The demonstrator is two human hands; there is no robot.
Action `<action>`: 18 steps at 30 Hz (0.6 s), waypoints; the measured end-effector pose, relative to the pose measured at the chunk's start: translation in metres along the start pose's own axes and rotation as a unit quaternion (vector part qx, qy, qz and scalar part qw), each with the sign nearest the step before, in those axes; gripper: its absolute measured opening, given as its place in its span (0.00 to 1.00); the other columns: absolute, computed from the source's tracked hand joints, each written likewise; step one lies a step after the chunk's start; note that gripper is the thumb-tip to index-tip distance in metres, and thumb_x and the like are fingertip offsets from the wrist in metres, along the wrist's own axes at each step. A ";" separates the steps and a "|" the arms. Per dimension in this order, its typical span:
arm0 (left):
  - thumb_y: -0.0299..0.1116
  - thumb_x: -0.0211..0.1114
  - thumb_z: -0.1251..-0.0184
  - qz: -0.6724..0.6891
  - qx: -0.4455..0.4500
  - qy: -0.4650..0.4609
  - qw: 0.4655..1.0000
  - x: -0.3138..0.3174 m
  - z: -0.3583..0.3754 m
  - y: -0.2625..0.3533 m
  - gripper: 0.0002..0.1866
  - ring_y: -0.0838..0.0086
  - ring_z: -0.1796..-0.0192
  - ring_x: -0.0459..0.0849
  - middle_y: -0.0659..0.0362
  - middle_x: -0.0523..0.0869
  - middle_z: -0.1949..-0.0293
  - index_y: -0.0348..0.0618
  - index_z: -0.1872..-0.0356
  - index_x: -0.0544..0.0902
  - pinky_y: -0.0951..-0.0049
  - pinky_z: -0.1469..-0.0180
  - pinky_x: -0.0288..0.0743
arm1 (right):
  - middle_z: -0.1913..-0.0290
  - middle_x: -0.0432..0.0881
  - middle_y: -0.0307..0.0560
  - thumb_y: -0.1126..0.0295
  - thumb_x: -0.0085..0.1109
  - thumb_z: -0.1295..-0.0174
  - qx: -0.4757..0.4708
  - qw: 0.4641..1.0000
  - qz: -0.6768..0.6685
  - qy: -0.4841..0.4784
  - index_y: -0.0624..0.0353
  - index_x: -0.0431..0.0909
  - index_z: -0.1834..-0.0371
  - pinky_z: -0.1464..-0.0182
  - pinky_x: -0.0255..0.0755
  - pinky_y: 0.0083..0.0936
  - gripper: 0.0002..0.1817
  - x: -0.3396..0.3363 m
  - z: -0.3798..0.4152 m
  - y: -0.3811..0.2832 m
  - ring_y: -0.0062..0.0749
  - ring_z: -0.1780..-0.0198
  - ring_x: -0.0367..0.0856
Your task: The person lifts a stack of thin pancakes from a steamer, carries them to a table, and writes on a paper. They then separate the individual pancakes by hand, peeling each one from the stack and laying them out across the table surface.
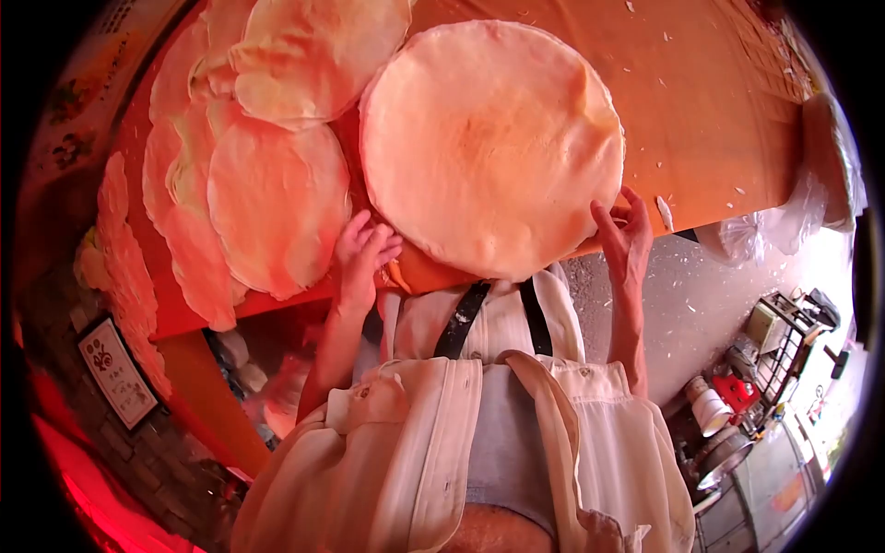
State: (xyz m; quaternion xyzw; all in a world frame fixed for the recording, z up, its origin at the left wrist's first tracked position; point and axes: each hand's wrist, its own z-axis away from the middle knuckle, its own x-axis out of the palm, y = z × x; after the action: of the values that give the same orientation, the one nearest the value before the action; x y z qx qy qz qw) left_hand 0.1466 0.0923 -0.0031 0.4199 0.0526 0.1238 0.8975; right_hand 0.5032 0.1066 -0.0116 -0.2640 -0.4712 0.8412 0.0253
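On the orange table (719, 120), left hand (361, 253) and right hand (625, 241) touch flatbread stack (490, 143).

Orange-topped table (719, 111) fills the upper half, white flecks scattered over its right part. Table edge runs from 8 o'clock up to 3 o'clock. Grey floor (687, 304) at 3 to 4 o'clock, speckled with pale bits. Clear plastic bag (765, 230) hangs off the table corner at 3 o'clock. At 4 o'clock: black wire rack (784, 355) with a boxy thing on top, red object (737, 392), white bucket (708, 405), metal pot (724, 453) below it. At 8 o'clock a framed sign (115, 369) leans on a dark brick-like surface (175, 470). Warm reddish light, daylight strongest at right.
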 end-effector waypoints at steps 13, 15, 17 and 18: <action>0.38 0.51 0.25 0.154 -0.182 -0.116 0.964 0.018 0.065 -0.070 0.18 0.59 0.53 0.85 0.46 0.84 0.54 0.36 0.43 0.71 0.64 0.51 0.81 | 0.67 0.85 0.52 0.54 0.71 0.52 -0.113 0.986 0.119 0.020 0.73 0.76 0.49 0.61 0.76 0.27 0.34 0.001 -0.083 -0.013 0.30 0.65 0.84; 0.37 0.53 0.26 0.176 -0.197 -0.115 0.958 0.032 0.069 -0.073 0.17 0.59 0.52 0.85 0.46 0.83 0.54 0.35 0.44 0.71 0.63 0.50 0.80 | 0.67 0.85 0.48 0.56 0.69 0.48 -0.046 0.992 0.040 -0.107 0.74 0.78 0.52 0.62 0.75 0.25 0.30 -0.006 -0.094 -0.031 0.27 0.66 0.82; 0.37 0.53 0.25 0.220 -0.206 -0.129 0.945 0.043 0.076 -0.084 0.17 0.58 0.51 0.84 0.45 0.83 0.53 0.34 0.45 0.71 0.62 0.49 0.80 | 0.68 0.84 0.45 0.57 0.68 0.47 -0.044 0.987 0.005 -0.156 0.72 0.79 0.54 0.64 0.74 0.24 0.28 -0.006 -0.090 -0.037 0.24 0.67 0.81; 0.39 0.51 0.25 0.221 -0.203 -0.135 0.944 0.046 0.076 -0.091 0.19 0.56 0.50 0.84 0.44 0.82 0.51 0.33 0.43 0.70 0.61 0.47 0.79 | 0.67 0.84 0.42 0.59 0.69 0.47 0.006 0.974 0.017 -0.228 0.68 0.80 0.57 0.65 0.72 0.21 0.22 -0.011 -0.101 -0.039 0.23 0.69 0.80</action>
State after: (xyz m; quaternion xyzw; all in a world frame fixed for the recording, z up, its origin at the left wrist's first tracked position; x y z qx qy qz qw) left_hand 0.2224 -0.0080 -0.0231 0.2425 -0.1897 0.2690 0.9126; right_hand 0.5521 0.2038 -0.0182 -0.0736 -0.4550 0.8823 -0.0956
